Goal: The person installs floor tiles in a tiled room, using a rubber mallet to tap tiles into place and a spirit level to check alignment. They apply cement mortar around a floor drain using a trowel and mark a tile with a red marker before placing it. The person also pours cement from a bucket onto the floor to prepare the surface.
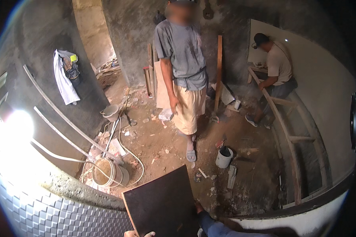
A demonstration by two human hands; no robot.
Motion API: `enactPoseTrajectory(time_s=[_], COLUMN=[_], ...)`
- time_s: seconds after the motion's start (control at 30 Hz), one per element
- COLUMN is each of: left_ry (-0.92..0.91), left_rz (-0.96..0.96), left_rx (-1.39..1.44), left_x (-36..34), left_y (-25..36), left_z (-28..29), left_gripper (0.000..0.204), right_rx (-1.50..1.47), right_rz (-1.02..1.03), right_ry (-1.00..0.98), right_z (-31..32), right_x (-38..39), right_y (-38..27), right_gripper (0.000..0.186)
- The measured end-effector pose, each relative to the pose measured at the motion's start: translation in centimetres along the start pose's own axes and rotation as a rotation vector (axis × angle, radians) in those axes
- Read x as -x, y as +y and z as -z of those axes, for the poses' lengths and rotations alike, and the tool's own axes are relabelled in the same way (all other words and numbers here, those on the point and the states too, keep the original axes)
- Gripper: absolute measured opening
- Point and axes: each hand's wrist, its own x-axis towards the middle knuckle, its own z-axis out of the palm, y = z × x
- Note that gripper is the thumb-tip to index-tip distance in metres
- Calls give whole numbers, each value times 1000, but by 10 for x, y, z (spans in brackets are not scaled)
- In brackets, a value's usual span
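Note:
A dark rectangular board [162,203] with a light raw edge fills the lower middle, tilted in front of me. At its lower left corner my left hand [136,234] grips the edge, only its fingertips showing at the picture's rim. Against the board's right edge lies my right hand [198,207], coming from a blue sleeve [221,227]; its fingers are mostly hidden behind the board. Beyond the board a person [182,55] in a grey shirt and tan shorts stands facing me, arms lowered.
At right another person [279,65] bends over a wooden ladder-like frame [292,138]. A white bucket [224,158] holding tools stands on the dirt floor. Left are a dirty bucket [103,172], hoses, rubble and a bright lamp [14,128]. Grey patterned tiles [67,213] cover the near ledge.

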Motion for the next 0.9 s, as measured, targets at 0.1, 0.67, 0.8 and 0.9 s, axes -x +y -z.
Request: enactPoseTrajectory(time_s=[0.1,0.67,0.8,0.9], left_ry=[35,49,45,75], left_rz=[12,-207,-4,-46], left_rx=[-60,113,6,70], left_x=[-38,-231,-248,-255], left_y=[-16,-72,-69,-54], left_z=[-6,-44,-41,-41], left_gripper=[54,43,33,34], right_rx=[-115,-409,-517,-486], right_rz=[-59,329,478,456], right_ry=[81,416,399,325], right_z=[20,86,80,78], right_x=[-6,-29,-49,-59], right_y=[-1,-44,-52,-71], right_gripper=[69,74,83,79])
